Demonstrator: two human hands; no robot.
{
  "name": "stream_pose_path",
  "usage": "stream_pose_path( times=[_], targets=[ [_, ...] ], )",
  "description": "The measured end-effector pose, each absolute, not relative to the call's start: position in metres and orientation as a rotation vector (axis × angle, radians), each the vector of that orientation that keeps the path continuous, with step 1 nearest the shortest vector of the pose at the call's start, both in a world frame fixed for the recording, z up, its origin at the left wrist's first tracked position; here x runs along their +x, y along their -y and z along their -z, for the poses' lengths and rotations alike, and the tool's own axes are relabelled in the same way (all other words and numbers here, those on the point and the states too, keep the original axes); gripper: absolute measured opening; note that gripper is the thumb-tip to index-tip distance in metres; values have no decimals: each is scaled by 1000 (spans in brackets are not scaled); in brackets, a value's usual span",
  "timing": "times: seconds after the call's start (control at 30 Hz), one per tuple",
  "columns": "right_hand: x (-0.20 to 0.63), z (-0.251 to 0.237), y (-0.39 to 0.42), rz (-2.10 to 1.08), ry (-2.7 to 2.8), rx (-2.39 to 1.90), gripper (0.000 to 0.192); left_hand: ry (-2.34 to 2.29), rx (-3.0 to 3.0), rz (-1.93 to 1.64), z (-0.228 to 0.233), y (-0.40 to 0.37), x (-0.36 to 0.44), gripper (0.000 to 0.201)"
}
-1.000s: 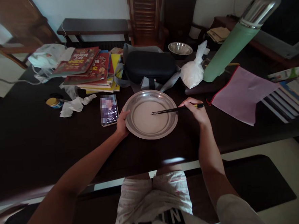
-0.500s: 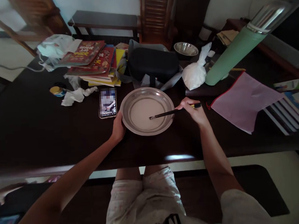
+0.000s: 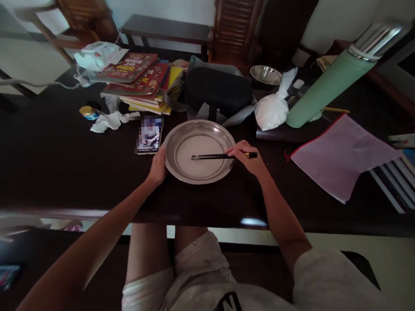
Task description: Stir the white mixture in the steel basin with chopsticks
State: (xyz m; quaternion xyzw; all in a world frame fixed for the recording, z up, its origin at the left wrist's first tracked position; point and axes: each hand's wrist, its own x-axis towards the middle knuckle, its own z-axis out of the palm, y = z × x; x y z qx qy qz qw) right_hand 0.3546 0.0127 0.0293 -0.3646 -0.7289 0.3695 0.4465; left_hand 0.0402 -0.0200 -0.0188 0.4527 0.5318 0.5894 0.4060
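Observation:
A round metal basin (image 3: 173,163) with a wide rim sits on the dark table, holding a whitish, milky liquid (image 3: 203,167). My left hand (image 3: 158,165) grips its left rim, with the fingers partly hidden behind the edge. In my right hand (image 3: 246,157) is a pair of black chopsticks (image 3: 212,156) with gold bands; their tips reach over the middle of the basin, at the liquid. A phone (image 3: 150,135) showing a picture lies just left of the basin, close to my left hand.
Behind the basin stand a black case (image 3: 217,89), a tied bag of white powder (image 3: 272,110) and a small metal bowl (image 3: 266,75). Stacked books (image 3: 136,87) and crumpled tissue (image 3: 109,121) are at left. A green flask (image 3: 329,84) and pink pouch (image 3: 344,156) are at right.
The chopstick tips have moved left and slightly up across the liquid, and my right hand has come closer to the rim. My left hand keeps its hold. The camera view has shifted.

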Motion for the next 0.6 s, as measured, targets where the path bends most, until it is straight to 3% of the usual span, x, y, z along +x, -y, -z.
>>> stream_pose_path(
  times=[0.2, 0.4, 0.6],
  targets=[
    [358, -31, -1, -920, 1665, -948, 38, -1374, 1176, -1512, 18, 21, 45, 47],
    [354, -27, 5, -824, 1751, -904, 28, -1365, 1145, -1531, 27, 17, 41, 51],
    [358, -27, 8, -923, 1553, -1013, 40, -1305, 1186, -1484, 37, 16, 34, 61]
  ],
)
